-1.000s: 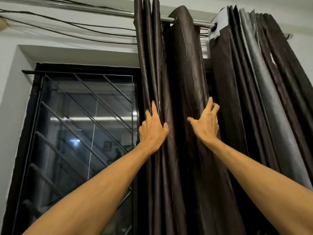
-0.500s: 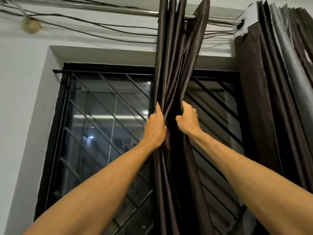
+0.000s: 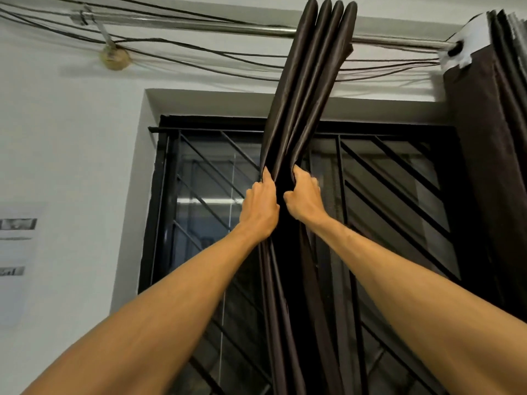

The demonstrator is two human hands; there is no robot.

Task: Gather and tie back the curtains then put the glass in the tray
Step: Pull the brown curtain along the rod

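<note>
A dark brown curtain (image 3: 309, 89) hangs from a metal rod (image 3: 228, 27) and is bunched into a narrow column of folds in front of the window. My left hand (image 3: 261, 208) grips the bunch from its left side at about mid-height. My right hand (image 3: 303, 199) grips it from the right side, fingers curled into the folds, close beside the left hand. A second dark curtain (image 3: 490, 166) hangs gathered at the right edge. No glass or tray is in view.
Behind the curtain is a black-framed window with a diagonal metal grille (image 3: 205, 195). Several dark cables (image 3: 176, 52) run along the white wall below the rod. Papers (image 3: 17, 238) are stuck on the wall at the left.
The spread curtain has been squeezed into a tight bunch as both hands came together, uncovering the window's right half. The bunch and my view shifted left, away from the right curtain.
</note>
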